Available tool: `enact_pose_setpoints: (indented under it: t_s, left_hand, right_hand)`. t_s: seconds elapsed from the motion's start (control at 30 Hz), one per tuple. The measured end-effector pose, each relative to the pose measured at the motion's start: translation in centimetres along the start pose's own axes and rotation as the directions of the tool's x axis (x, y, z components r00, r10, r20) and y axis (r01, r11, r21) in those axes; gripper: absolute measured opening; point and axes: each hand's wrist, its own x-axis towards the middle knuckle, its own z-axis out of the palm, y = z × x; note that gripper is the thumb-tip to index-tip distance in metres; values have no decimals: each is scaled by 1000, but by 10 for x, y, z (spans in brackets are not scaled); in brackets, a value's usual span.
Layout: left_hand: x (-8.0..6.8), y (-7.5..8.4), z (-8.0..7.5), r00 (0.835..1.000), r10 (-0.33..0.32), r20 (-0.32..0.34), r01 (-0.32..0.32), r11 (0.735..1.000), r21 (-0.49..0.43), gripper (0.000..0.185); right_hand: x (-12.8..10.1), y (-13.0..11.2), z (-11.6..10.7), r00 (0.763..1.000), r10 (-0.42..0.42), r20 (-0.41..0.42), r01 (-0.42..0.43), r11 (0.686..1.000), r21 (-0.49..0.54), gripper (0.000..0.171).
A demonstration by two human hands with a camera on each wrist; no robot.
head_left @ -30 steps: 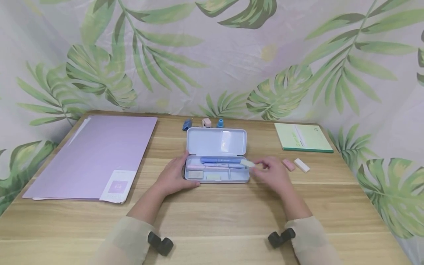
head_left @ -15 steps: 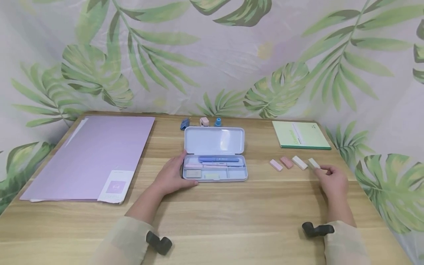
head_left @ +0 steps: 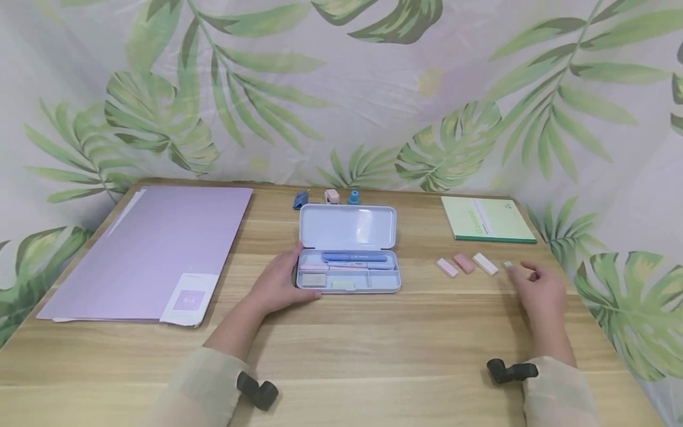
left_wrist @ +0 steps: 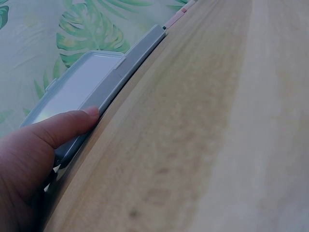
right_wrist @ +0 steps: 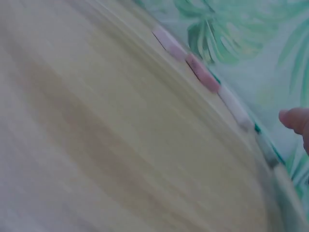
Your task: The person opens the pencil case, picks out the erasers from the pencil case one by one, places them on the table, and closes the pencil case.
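A light blue pencil case (head_left: 386,281) stands on the table with its lid raised. My left hand (head_left: 277,281) grips its left end, the thumb along the front edge. Inside lie a blue pen (head_left: 354,257), more pens, a greyish block (head_left: 314,280) and a pale green piece (head_left: 343,285). My right hand (head_left: 540,293) is by a pale green eraser (right_wrist: 267,149), mostly hidden behind the thumb in the head view. In the right wrist view a raised fingertip stands apart from this eraser. Lilac (head_left: 447,268), pink (head_left: 463,263) and white (head_left: 485,264) erasers lie left of it in a row.
A purple folder (head_left: 155,249) lies at the left and a green notebook (head_left: 488,219) at the back right. Behind the raised lid are a dark blue item (head_left: 300,200), a pink item (head_left: 332,196) and a small blue item (head_left: 354,197). A leaf-patterned cloth (head_left: 373,89) hangs behind.
The right hand carried the pale green eraser from beside the case to the right end of the row, then its fingers parted from it. The lilac eraser came into view. The left hand stayed put.
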Motion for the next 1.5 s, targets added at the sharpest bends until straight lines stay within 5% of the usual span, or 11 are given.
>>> enact_pose_setpoints:
  t_s: [0.07,0.13,0.3,0.6,0.73,1.03,1.5]
  left_hand:
    - [0,0,-1,1000,-7,-1,7,1000,-5,122]
    - [0,1,-2,1000,-9,-3,9,1000,-7,122]
    - [0,0,-1,1000,-4,-1,4,1000,-12,123]
    - [-1,1,1,1000,-4,0,4,1000,-6,123]
    - [-1,2,1,1000,-9,4,9,1000,-1,123]
    - [0,1,0,1000,-23,5,23,1000,4,122]
    - [-2,3,-1,1000,-20,9,20,1000,10,122]
  right_hand:
    - [-7,-20,7,991,-132,0,132,991,6,54]
    - [-17,-44,18,957,-288,28,288,957,23,44]
    - [-45,-98,59,809,-564,163,562,825,62,28]
    - [-80,-160,112,527,-771,356,777,607,164,19]
    - [-83,-176,120,447,-782,435,832,542,118,16]
    - [-77,-194,128,376,-714,591,877,480,23,15]
    - [-77,-195,134,370,-711,598,883,470,14,18]
